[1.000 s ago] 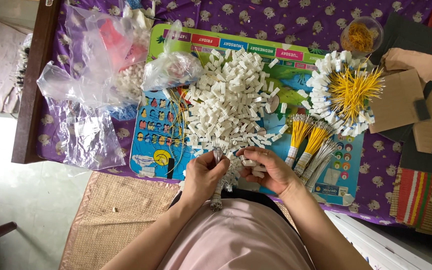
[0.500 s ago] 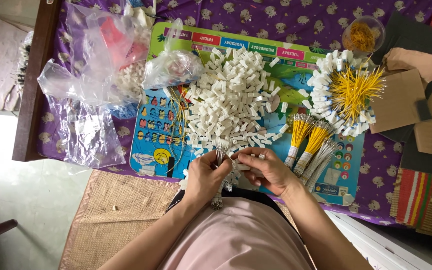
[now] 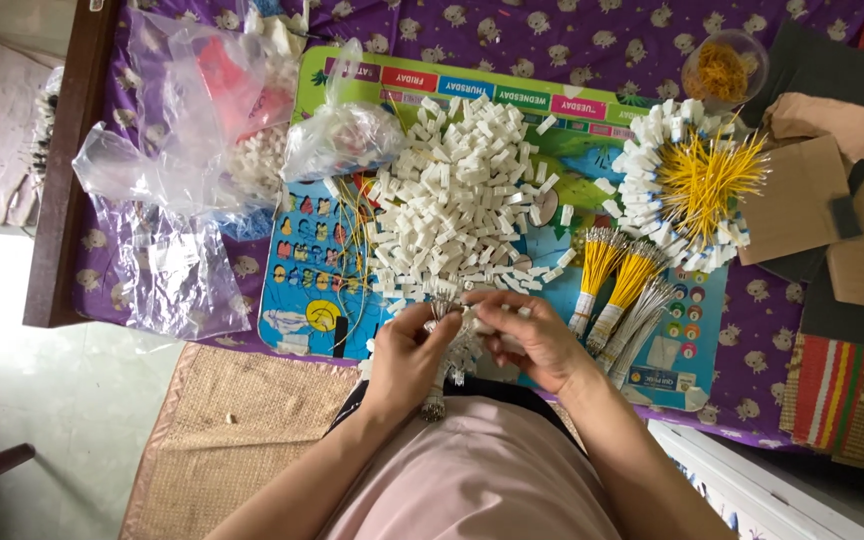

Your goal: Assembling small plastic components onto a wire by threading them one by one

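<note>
Head cam: left hand [image 3: 407,352] and right hand [image 3: 532,340] meet at the near edge of a pile of white plastic connectors [image 3: 457,210], fingers pinched on small white pieces and thin wires; exact grip hard to make out. Pile sits on a bright green-blue chart mat [image 3: 307,270] w/ coloured label boxes along the top. Clear plastic bags [image 3: 167,180] lie left, crumpled. Yellow wire bundles [image 3: 617,275] right of the hands. Round ring of capped yellow wires [image 3: 697,185] beyond. Cardboard [image 3: 802,200] at right is partly cut off.

Clear plastic bags [image 3: 187,150] left; colourful chart [image 3: 352,200] beneath pieces.
</note>
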